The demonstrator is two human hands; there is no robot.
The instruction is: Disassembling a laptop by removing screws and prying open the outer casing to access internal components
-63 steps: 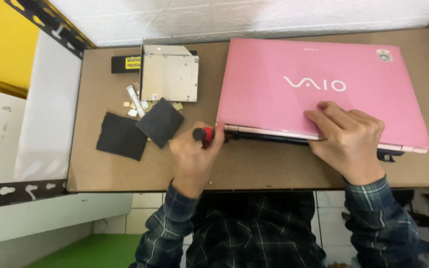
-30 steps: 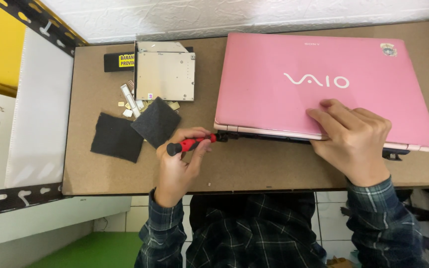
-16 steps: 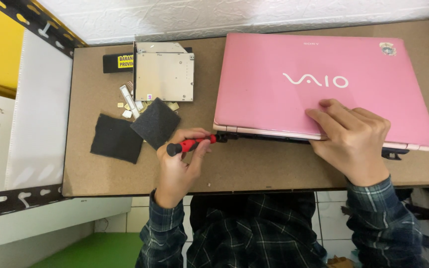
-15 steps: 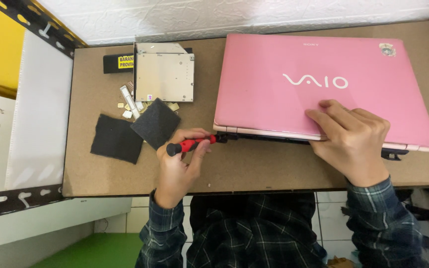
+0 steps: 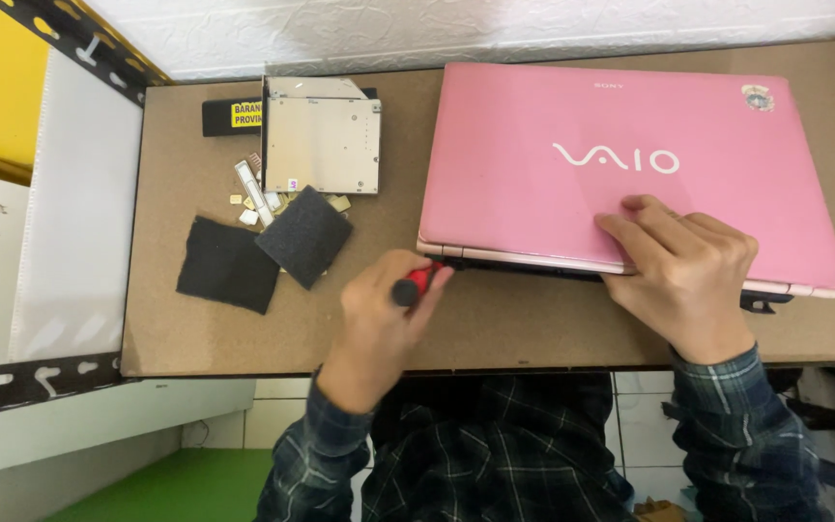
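Gripping red screwdriver in left hand at pink laptop edge; right hand flat, open, on lid.

We saw that the person wore a long-sleeved flannel shirt in a dark plaid of navy, teal and black, crossed by thin pale lines that made a regular grid. The left sleeve and the right sleeve both ended in buttoned cuffs that sat snug at the wrists, and the same plaid ran across the chest between them. The left hand and the right hand were bare, with no gloves, rings or watch that we could make out.
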